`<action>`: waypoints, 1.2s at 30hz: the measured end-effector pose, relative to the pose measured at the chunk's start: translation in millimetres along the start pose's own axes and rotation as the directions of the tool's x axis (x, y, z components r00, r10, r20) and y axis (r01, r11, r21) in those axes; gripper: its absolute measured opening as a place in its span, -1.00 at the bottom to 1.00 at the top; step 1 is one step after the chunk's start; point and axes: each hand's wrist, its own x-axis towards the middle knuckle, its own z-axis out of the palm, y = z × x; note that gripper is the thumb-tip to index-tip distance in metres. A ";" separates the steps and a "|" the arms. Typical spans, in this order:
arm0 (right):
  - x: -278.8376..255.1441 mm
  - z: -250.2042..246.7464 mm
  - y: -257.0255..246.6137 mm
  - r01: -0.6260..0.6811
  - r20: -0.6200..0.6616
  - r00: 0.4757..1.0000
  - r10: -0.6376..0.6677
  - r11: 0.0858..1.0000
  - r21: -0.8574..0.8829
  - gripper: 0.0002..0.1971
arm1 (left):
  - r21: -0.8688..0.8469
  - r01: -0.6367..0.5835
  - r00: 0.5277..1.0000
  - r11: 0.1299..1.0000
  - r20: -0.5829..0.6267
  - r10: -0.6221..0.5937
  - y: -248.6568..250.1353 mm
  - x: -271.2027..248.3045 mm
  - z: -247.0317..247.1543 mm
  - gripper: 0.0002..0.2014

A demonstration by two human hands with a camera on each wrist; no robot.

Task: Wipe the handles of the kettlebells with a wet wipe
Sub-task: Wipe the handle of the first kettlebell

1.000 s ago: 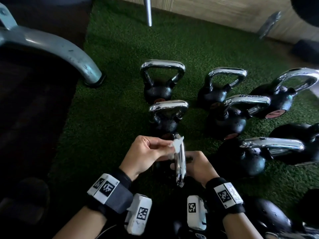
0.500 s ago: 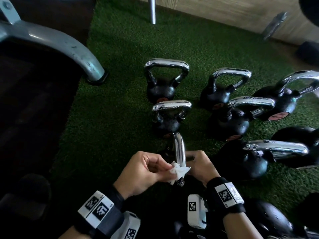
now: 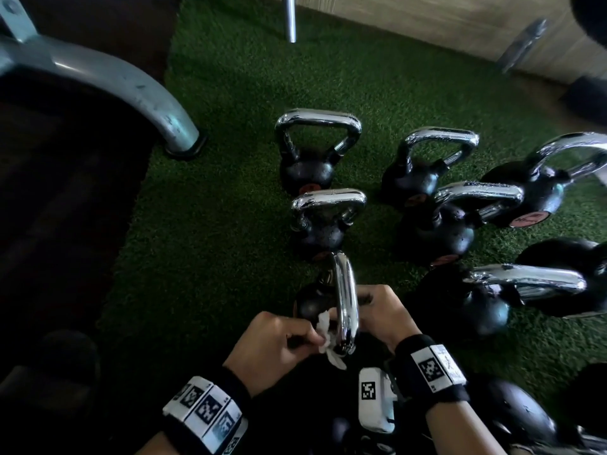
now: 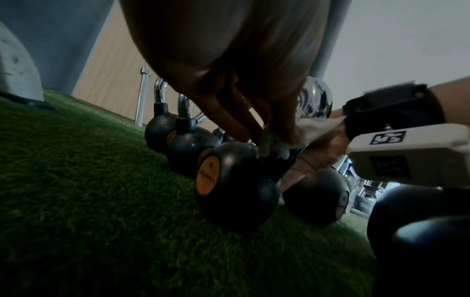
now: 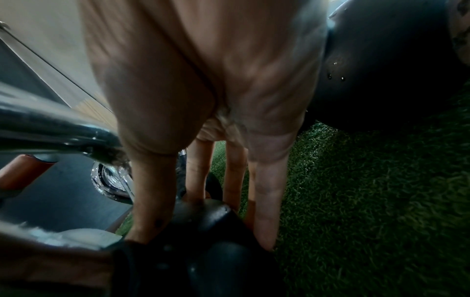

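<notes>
1. Kettlebell in play: the nearest black round cast-iron kettlebell with a chrome loop handle (image 3: 345, 300) sits on the green artificial turf (image 3: 213, 224), at the near end of the cluster, its handle turned end-on to the person.
2. Left hand (image 3: 276, 343) has its fingers curled, pinching a crumpled white wet wipe (image 3: 325, 336) against the near bend of that handle.
3. Right hand (image 3: 384, 316) is on the far side of the same handle; in the right wrist view its fingers (image 5: 264, 201) reach down fairly straight and spread onto the black body (image 5: 203, 231), bracing rather than gripping.
4. Risk one, I'd say: the wipe is bunched small, so each pass likely covers little chrome and the upper run of the loop could get missed.
5. Risk two: a hard push from the left could roll the ball toward the second black chrome-handled kettlebell (image 3: 323, 221) just beyond it, since the brace is only fingertips.
6. Risk three: damp chrome is slick, so the pinch may slip and drop the wipe onto the turf, picking up grit.
7. Plenty of handles beyond this one look untouched.
</notes>
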 end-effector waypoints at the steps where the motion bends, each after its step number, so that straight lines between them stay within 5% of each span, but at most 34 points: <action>1: -0.2 0.2 -0.4 -0.005 0.007 1.000 0.006 1.000 -0.025 -0.76 | 0.025 0.011 1.000 1.000 -0.006 -0.010 -2.4 0.3 -0.2 -0.86; 5: -2.1 -10.2 -5.1 -0.008 0.011 1.000 0.011 0.977 -0.213 -0.65 | -0.083 0.096 0.992 0.992 -0.071 -0.102 4.3 8.1 -13.4 -0.87; 7: -9.2 -21.5 -15.4 0.018 -0.130 0.990 -0.048 0.974 -0.226 -0.58 | -0.315 0.124 0.978 0.941 -0.119 -0.169 15.8 14.6 -23.0 -0.88; 10: -31.5 -36.2 -41.2 0.215 -0.356 0.898 -0.259 0.963 -0.161 -0.65 | -0.578 0.103 0.941 0.809 -0.207 -0.268 33.8 24.7 -35.5 -0.82; 12: -47.2 -38.7 -63.1 0.378 -0.312 0.880 -0.357 0.926 0.007 -0.67 | -0.665 0.090 0.926 0.742 -0.218 -0.308 45.0 30.7 -40.0 -0.79; 15: -61.9 -30.4 -88.6 0.476 -0.067 0.877 -0.475 0.846 0.239 -0.54 | -0.760 0.126 0.912 0.638 -0.164 -0.375 56.6 36.7 -40.4 -0.75; 17: -60.6 -23.8 -91.1 0.525 0.008 0.846 -0.534 0.834 0.171 -0.51 | -0.794 0.192 0.902 0.577 -0.089 -0.423 62.7 39.2 -39.0 -0.82; 20: -56.8 -19.2 -88.2 0.588 -0.049 0.809 -0.586 0.806 0.072 -0.54 | -0.798 0.267 0.905 0.541 0.015 -0.426 70.0 40.5 -37.6 -0.94; 24: -56.8 -15.4 -83.4 0.610 -0.141 0.787 -0.601 0.792 0.023 -0.65 | -0.685 0.326 0.896 0.651 0.004 -0.444 66.9 41.0 -35.7 -0.71; 27: -55.8 -21.5 -78.1 0.555 -0.169 0.819 -0.549 0.832 -0.012 -0.70 | -0.626 0.343 0.898 0.700 0.000 -0.439 60.1 43.4 -35.2 -0.67; 30: -51.2 -32.9 -67.4 0.492 -0.227 0.853 -0.469 0.869 0.051 -0.71 | -0.377 0.297 0.942 0.877 -0.036 -0.334 37.1 44.8 -34.3 -0.72; 33: -40.7 -41.1 -50.3 0.387 -0.327 0.885 -0.330 0.913 0.126 -0.68 | 0.144 0.212 0.956 0.966 0.176 -0.236 -2.5 40.9 -25.5 -0.06; 36: -28.5 -37.4 -31.4 0.284 -0.354 0.906 -0.231 0.953 0.107 -0.72 | 0.328 0.114 0.922 0.938 0.318 -0.223 -25.7 39.1 2.5 0.49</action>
